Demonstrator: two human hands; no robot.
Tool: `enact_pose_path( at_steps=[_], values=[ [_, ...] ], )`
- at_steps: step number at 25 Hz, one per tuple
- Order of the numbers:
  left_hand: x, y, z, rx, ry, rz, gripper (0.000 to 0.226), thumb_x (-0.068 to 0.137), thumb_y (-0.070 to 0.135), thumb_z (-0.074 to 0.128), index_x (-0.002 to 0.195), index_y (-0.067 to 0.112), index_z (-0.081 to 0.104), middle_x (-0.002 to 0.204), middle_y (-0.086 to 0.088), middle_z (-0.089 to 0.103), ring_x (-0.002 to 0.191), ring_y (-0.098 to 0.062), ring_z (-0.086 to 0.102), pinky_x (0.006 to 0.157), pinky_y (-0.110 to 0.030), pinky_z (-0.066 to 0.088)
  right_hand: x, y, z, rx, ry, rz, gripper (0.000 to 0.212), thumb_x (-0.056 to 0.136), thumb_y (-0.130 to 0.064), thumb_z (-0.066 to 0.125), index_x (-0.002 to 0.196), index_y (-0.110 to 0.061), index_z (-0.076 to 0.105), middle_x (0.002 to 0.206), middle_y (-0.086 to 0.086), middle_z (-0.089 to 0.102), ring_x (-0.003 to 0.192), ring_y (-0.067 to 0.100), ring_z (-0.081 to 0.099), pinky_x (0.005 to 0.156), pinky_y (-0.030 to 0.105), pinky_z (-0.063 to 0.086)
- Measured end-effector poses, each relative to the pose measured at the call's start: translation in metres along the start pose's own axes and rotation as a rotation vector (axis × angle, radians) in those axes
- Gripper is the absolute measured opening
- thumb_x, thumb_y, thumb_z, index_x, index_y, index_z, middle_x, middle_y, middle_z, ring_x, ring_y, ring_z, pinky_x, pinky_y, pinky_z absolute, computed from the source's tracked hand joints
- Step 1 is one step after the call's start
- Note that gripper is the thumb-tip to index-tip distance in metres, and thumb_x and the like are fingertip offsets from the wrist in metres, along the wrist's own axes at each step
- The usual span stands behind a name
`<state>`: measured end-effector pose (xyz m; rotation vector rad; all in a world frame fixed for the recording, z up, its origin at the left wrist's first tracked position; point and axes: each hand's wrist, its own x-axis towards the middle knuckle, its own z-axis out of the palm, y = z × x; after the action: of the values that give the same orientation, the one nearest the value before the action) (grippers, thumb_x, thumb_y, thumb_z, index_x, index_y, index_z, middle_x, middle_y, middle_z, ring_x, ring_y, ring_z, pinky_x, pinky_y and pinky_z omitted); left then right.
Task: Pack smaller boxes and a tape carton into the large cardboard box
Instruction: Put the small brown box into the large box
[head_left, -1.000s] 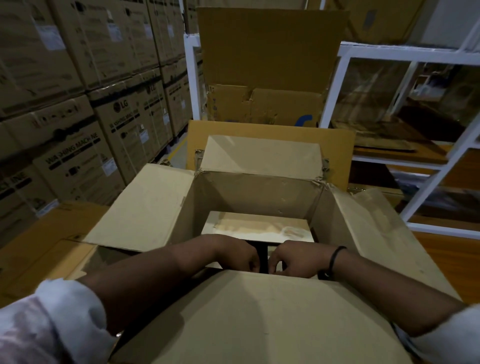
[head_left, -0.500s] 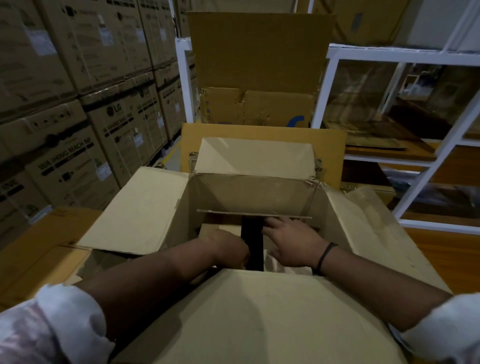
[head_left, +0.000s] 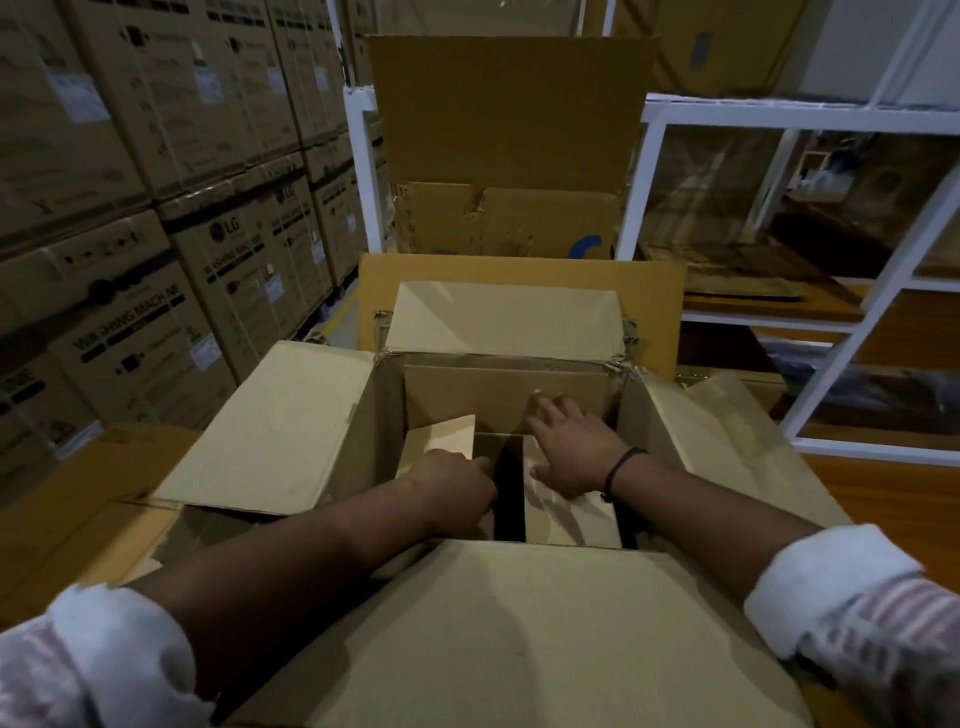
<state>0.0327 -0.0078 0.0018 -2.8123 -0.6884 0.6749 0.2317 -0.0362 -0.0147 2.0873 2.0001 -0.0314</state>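
Since the earlier frames, the far flap (head_left: 498, 395) of the smaller box (head_left: 571, 525) is found swung up from lying flat and is now stood against the far wall at 12 o'clock. The right hand (head_left: 571, 447) is carried forward after it.

That smaller box is seated deep inside the large cardboard box (head_left: 291, 415), and its top is parted along a dark gap (head_left: 506, 488) at the centre. The right hand is laid flat with fingers spread. Its palm is pressed on the box top at 3 o'clock and its fingertips touch the base of the raised flap, apparently so that both are kept out of the way.

The left hand (head_left: 457, 483) is set at 9 o'clock of the gap, knuckles up and fingers curled at the edge. Whether that edge is actually gripped cannot be told. Just beyond it a left flap (head_left: 441, 436) is tilted half up. The opening is judged to be held wide so that something can be put in or the contents checked. No tape carton can be made out.

All four outer flaps are folded outward, presumably to leave the mouth free for packing. Further out, stacked cartons (head_left: 156, 260) are seen at 9 to 10 o'clock, an upright carton (head_left: 509, 130) at 12 o'clock, and a white rack (head_left: 727, 114) at 2 o'clock.
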Motion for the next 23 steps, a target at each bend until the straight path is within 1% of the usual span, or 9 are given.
enact_pose_path(
  at_steps=[3,6,8,10,13,16,19,21,23],
  values=[
    [-0.016,-0.006,-0.008,0.101,0.079,-0.076,0.053,0.094,0.062,0.059,0.127,0.021,0.067,0.127,-0.009,0.056,0.105,-0.028,0.062,0.070,-0.037,0.045,-0.003,-0.012,0.003,-0.016,-0.006,-0.109,0.077,0.095,-0.056,0.058,0.158,-0.023,0.028,0.171,0.007,-0.004,0.155,0.037,0.004,0.121,0.057,0.021],
    [-0.033,-0.015,-0.013,0.183,0.045,-0.191,0.063,0.091,0.071,0.056,0.130,0.022,0.064,0.128,-0.010,0.055,0.111,-0.028,0.056,0.073,-0.037,0.037,-0.005,-0.017,0.004,-0.050,-0.010,-0.106,0.080,0.094,-0.061,0.055,0.159,-0.023,0.027,0.171,0.009,-0.007,0.155,0.039,-0.003,0.123,0.062,0.013],
    [-0.043,-0.025,-0.012,0.171,0.016,-0.252,0.067,0.090,0.073,0.055,0.131,0.021,0.064,0.126,-0.008,0.055,0.110,-0.025,0.052,0.074,-0.037,0.035,-0.006,-0.017,0.003,-0.048,-0.028,-0.090,0.081,0.094,-0.063,0.054,0.159,-0.023,0.028,0.171,0.010,-0.008,0.155,0.040,-0.005,0.122,0.062,0.011],
    [-0.051,-0.034,-0.006,0.134,0.020,-0.292,0.070,0.087,0.077,0.056,0.128,0.021,0.066,0.122,-0.006,0.055,0.106,-0.023,0.051,0.073,-0.036,0.036,-0.007,-0.017,0.004,-0.052,-0.051,-0.103,0.079,0.094,-0.064,0.053,0.157,-0.022,0.031,0.171,0.011,-0.008,0.155,0.040,-0.005,0.122,0.062,0.011],
    [-0.056,-0.042,0.002,0.108,0.014,-0.336,0.075,0.084,0.082,0.054,0.128,0.023,0.066,0.123,-0.004,0.056,0.107,-0.022,0.050,0.074,-0.035,0.037,-0.007,-0.019,0.007,-0.041,-0.082,-0.184,0.068,0.096,-0.065,0.050,0.151,-0.027,0.042,0.171,0.007,-0.005,0.156,0.039,-0.004,0.122,0.062,0.010],
    [-0.058,-0.045,0.005,0.105,0.025,-0.339,0.077,0.082,0.085,0.051,0.127,0.025,0.067,0.124,-0.003,0.057,0.110,-0.024,0.048,0.077,-0.037,0.037,-0.008,-0.026,0.008,-0.067,-0.119,-0.292,0.056,0.097,-0.065,0.046,0.143,-0.033,0.053,0.171,0.001,0.009,0.154,0.036,0.004,0.119,0.059,0.018],
    [-0.059,-0.046,0.005,0.092,0.066,-0.324,0.079,0.081,0.087,0.049,0.128,0.027,0.067,0.129,-0.003,0.057,0.116,-0.026,0.045,0.089,-0.041,0.040,-0.011,-0.028,0.005,-0.122,-0.184,-0.336,0.052,0.100,-0.063,0.040,0.132,-0.030,0.064,0.168,-0.002,0.023,0.145,0.033,0.020,0.110,0.053,0.026],
    [-0.059,-0.044,0.002,0.090,0.092,-0.312,0.081,0.082,0.087,0.047,0.130,0.025,0.067,0.133,-0.005,0.057,0.123,-0.029,0.043,0.099,-0.043,0.038,-0.013,-0.027,0.003,-0.156,-0.165,-0.331,0.053,0.100,-0.063,0.038,0.127,-0.028,0.068,0.160,0.000,0.037,0.135,0.031,0.030,0.104,0.051,0.030],
    [-0.058,-0.041,-0.001,0.074,0.110,-0.300,0.080,0.084,0.086,0.046,0.133,0.025,0.065,0.136,-0.006,0.056,0.127,-0.030,0.042,0.102,-0.044,0.036,-0.016,-0.026,0.003,-0.185,-0.134,-0.315,0.053,0.100,-0.063,0.038,0.122,-0.028,0.070,0.148,0.001,0.048,0.126,0.028,0.036,0.101,0.050,0.031]
  ],
)
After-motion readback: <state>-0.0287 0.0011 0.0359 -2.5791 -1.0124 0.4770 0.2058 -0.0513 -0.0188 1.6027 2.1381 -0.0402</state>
